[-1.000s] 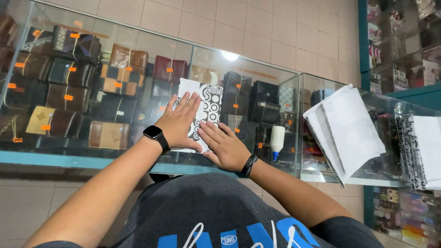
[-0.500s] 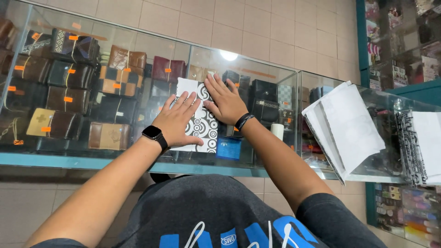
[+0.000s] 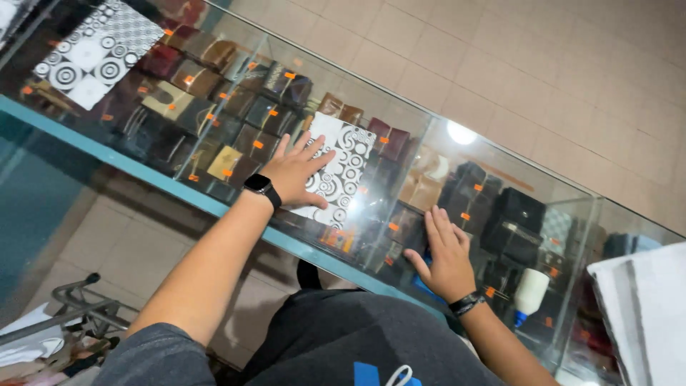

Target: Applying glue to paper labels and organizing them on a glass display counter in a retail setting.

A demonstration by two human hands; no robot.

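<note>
The right hand is coming off the patterned sheet and settling flat on the glass table nearer the body, fingers together, while the left hand, fingers spread, keeps pressing the sheet down alone.

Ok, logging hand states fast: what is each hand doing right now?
Left hand: open, flat on the patterned paper, gripping nothing.
Right hand: open, fingers resting on the glass counter, holding nothing.
</note>
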